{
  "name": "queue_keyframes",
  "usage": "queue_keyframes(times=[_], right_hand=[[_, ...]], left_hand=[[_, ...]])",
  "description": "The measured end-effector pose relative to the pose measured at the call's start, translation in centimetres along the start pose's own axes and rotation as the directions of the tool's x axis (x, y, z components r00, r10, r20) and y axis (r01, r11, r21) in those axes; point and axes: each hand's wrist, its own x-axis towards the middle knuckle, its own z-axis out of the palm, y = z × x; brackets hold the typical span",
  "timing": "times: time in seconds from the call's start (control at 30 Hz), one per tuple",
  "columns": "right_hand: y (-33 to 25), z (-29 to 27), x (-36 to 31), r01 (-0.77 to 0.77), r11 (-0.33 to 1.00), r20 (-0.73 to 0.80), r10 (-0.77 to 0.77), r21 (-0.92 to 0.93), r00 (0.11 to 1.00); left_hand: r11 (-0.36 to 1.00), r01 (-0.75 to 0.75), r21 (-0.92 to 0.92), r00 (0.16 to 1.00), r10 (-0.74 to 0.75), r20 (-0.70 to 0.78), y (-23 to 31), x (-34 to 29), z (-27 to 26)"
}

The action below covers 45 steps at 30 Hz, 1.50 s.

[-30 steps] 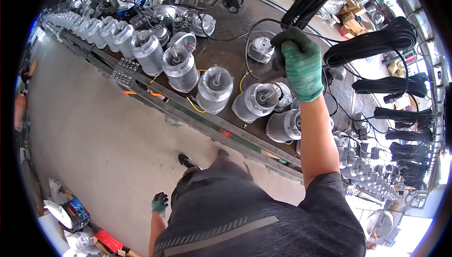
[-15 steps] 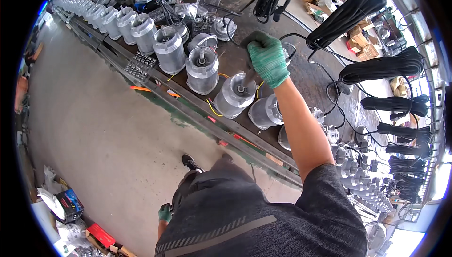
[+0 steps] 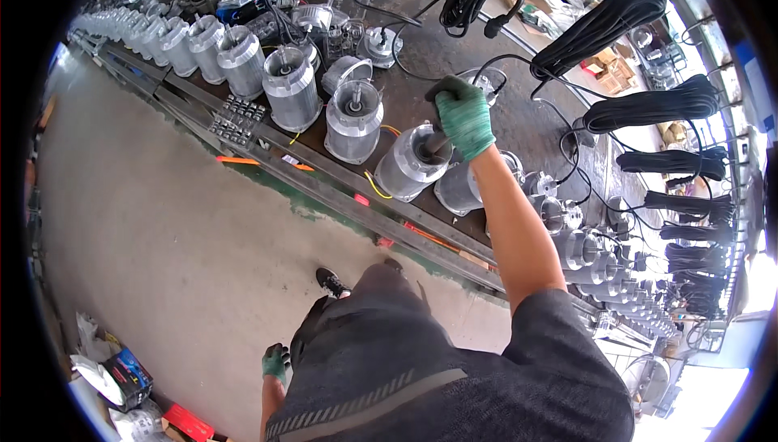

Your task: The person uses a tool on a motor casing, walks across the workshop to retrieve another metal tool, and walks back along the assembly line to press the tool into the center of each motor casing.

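My right hand (image 3: pixel 468 114), in a green glove, is wrapped round the upper part of a grey metal tube (image 3: pixel 438 144). The tube's lower end reaches into the open top of a silver motor housing (image 3: pixel 411 168). To its left stands another silver motor (image 3: pixel 355 126) with its shaft pointing up. A yellow wire (image 3: pixel 376 187) sticks out between these two. On the other side, a further motor (image 3: pixel 459 189) is partly behind my right forearm. My left hand (image 3: pixel 276 361), also gloved, hangs low beside my body, its fingers loosely apart and holding nothing.
A long row of motors (image 3: pixel 241 61) lines the workbench's near edge. Small metal parts (image 3: pixel 237 120) sit on the edge rail. Bundles of black cable (image 3: pixel 600 25) hang above the bench. Boxes and bags (image 3: pixel 130 377) lie on the floor at lower left.
The tube has tilted and its lower end sits in the motor's opening, my right hand still round it. My left hand has swung slightly outward. The whole view has shifted a little.
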Motion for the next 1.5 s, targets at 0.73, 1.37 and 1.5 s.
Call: queue_keyframes(times=[0.73,1.37,1.5], right_hand=[[-12.5,4.1,4.3,0.093,0.889,-0.066,-0.071,0.448,0.995],[-7.7,13.9,10.3,0.01,1.0,0.104,-0.013,0.025,0.994],[-4.2,13.9,9.8,0.213,0.944,0.015,-0.216,-0.254,0.976]], left_hand=[[0.992,0.023,0.121,0.996,-0.012,-0.093,7.3,5.3,-6.0],[0.988,0.075,0.132,0.997,-0.072,-0.026,16.1,12.8,-12.0],[0.997,0.002,0.073,1.0,-0.002,-0.001,20.2,13.5,-11.9]])
